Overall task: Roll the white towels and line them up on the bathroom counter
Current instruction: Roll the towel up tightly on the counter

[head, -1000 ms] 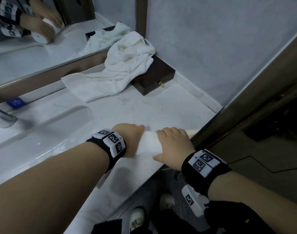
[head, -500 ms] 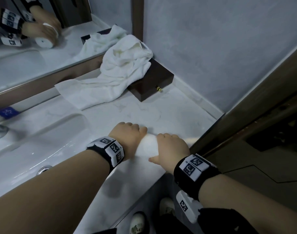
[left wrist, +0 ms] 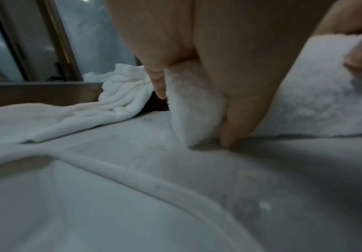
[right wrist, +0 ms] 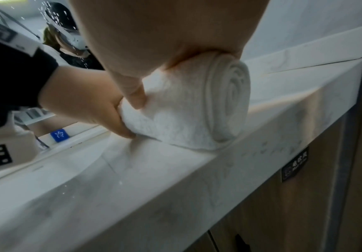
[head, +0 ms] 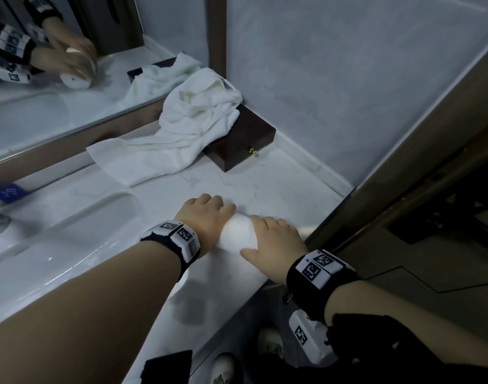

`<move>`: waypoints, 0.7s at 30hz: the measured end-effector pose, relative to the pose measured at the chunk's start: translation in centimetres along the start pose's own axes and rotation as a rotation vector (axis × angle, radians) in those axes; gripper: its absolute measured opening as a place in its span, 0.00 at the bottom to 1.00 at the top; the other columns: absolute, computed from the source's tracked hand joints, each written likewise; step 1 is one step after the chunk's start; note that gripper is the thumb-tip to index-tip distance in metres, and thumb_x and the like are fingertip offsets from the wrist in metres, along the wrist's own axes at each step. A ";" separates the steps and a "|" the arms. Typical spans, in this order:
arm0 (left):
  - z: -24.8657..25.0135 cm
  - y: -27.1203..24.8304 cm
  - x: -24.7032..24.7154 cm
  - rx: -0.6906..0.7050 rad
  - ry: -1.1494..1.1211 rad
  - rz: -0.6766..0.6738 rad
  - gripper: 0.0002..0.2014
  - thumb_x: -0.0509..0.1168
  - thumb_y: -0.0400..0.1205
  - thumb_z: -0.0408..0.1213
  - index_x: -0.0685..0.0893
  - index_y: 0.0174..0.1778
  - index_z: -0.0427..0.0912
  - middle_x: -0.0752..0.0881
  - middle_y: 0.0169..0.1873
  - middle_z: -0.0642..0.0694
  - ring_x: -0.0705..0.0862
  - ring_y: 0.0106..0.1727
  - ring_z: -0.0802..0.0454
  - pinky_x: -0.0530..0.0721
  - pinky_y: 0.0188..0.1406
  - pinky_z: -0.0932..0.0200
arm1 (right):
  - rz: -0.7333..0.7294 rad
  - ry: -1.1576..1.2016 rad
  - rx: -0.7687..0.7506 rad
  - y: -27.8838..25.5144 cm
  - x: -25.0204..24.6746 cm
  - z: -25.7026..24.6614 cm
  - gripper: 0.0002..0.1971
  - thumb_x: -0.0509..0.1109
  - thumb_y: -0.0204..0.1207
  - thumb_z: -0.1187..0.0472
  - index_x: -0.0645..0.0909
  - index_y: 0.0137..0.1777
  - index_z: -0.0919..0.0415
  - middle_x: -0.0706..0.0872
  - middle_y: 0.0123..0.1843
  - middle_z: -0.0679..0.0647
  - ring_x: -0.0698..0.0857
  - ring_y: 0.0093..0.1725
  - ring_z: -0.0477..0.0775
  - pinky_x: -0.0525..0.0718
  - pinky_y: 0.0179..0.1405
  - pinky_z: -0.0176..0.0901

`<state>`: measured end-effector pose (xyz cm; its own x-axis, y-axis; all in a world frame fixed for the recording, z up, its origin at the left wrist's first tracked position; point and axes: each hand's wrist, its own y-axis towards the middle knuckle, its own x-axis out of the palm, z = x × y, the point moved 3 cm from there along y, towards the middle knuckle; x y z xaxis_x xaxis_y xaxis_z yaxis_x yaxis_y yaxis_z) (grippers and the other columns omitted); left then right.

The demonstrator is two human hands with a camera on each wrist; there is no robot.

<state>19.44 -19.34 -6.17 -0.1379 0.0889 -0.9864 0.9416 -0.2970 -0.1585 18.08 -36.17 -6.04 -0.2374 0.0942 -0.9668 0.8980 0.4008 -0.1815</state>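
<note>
Both hands' grip on rolled towel, lying on counter

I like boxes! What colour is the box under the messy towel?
Dark brown box, clearest in the head view.

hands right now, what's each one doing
Left hand: fingers curled over the left end of the rolled towel, gripping it.
Right hand: curled over the roll's right part, thumb pressed into its side.

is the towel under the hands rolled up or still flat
Rolled up. The right wrist view shows the rolled towel as a tight spiral at its end, lying on the counter under both hands.
</note>
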 end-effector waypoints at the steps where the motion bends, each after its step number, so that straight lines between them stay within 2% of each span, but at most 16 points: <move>1: -0.2 -0.4 0.1 -0.007 -0.056 0.009 0.30 0.70 0.72 0.46 0.68 0.69 0.56 0.76 0.62 0.51 0.74 0.63 0.46 0.76 0.62 0.53 | -0.031 0.020 -0.013 -0.2 -0.1 0.1 0.36 0.64 0.73 0.39 0.62 0.77 0.54 0.77 0.69 0.54 0.75 0.65 0.60 0.72 0.66 0.54; 3: -0.6 -1.2 0.2 -0.039 -0.190 0.019 0.31 0.70 0.71 0.50 0.69 0.71 0.59 0.75 0.64 0.54 0.73 0.66 0.48 0.76 0.62 0.53 | -0.067 0.035 -0.025 -0.5 -0.2 0.1 0.37 0.65 0.75 0.41 0.57 0.81 0.53 0.74 0.73 0.55 0.73 0.68 0.61 0.71 0.69 0.54; 5: -1.1 -2.0 0.4 -0.082 -0.309 0.025 0.34 0.69 0.71 0.52 0.69 0.74 0.60 0.73 0.69 0.56 0.70 0.72 0.50 0.75 0.66 0.55 | -0.062 0.031 -0.024 -0.9 -0.2 0.0 0.37 0.66 0.76 0.41 0.57 0.81 0.52 0.73 0.74 0.54 0.72 0.69 0.61 0.71 0.70 0.54; 8: -1.7 -3.5 0.6 -0.174 -0.550 0.026 0.38 0.66 0.71 0.54 0.66 0.80 0.58 0.66 0.79 0.54 0.67 0.78 0.50 0.68 0.77 0.53 | -0.042 0.023 -0.017 -1.2 -0.1 -0.4 0.37 0.68 0.76 0.42 0.57 0.80 0.51 0.73 0.73 0.54 0.73 0.69 0.60 0.72 0.70 0.53; 10: -1.9 -4.5 0.6 -0.207 -0.693 0.060 0.39 0.70 0.74 0.51 0.65 0.82 0.54 0.61 0.82 0.50 0.64 0.81 0.48 0.64 0.80 0.54 | -0.034 0.016 -0.004 -1.3 0.1 -0.6 0.37 0.68 0.76 0.43 0.57 0.80 0.51 0.73 0.73 0.54 0.73 0.68 0.60 0.72 0.69 0.52; 12: -1.9 -5.4 0.6 -0.233 -0.778 0.120 0.39 0.75 0.75 0.43 0.66 0.82 0.50 0.65 0.80 0.47 0.65 0.80 0.49 0.63 0.75 0.63 | -0.020 0.006 0.029 -1.4 0.2 -0.7 0.35 0.68 0.76 0.44 0.58 0.79 0.52 0.75 0.71 0.54 0.73 0.67 0.60 0.73 0.67 0.51; 14: -2.0 -6.1 0.6 -0.288 -0.868 0.125 0.40 0.75 0.74 0.39 0.66 0.82 0.53 0.70 0.77 0.49 0.69 0.76 0.54 0.63 0.67 0.67 | -0.015 0.024 0.089 -1.4 0.1 -0.3 0.33 0.69 0.76 0.45 0.60 0.77 0.52 0.76 0.70 0.55 0.74 0.66 0.61 0.74 0.66 0.51; 16: -2.2 -6.8 0.7 -0.344 -0.926 0.102 0.41 0.75 0.75 0.40 0.63 0.83 0.55 0.70 0.76 0.52 0.70 0.73 0.59 0.63 0.66 0.68 | -0.029 0.062 0.166 -1.1 -0.2 0.4 0.33 0.70 0.76 0.45 0.61 0.77 0.52 0.76 0.70 0.56 0.75 0.66 0.61 0.75 0.64 0.52; 19: -2.6 -7.3 0.9 -0.433 -0.977 0.112 0.38 0.73 0.78 0.42 0.63 0.83 0.55 0.70 0.78 0.54 0.70 0.77 0.57 0.64 0.68 0.66 | -0.036 0.102 0.259 -0.4 -0.7 1.8 0.34 0.70 0.75 0.45 0.62 0.77 0.52 0.77 0.69 0.57 0.75 0.65 0.62 0.76 0.62 0.52; 21: -2.8 -7.4 1.0 -0.466 -1.025 0.112 0.37 0.73 0.78 0.42 0.64 0.82 0.56 0.71 0.77 0.56 0.71 0.76 0.57 0.66 0.66 0.66 | -0.035 0.128 0.306 0.1 -0.9 2.7 0.34 0.71 0.75 0.44 0.62 0.78 0.52 0.77 0.70 0.57 0.75 0.66 0.62 0.77 0.63 0.53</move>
<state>13.19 -14.40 -5.91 -0.0309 -0.8009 -0.5980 0.9576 0.1477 -0.2473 19.44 -38.70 -5.70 -0.2976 0.2067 -0.9321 0.9534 0.1153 -0.2788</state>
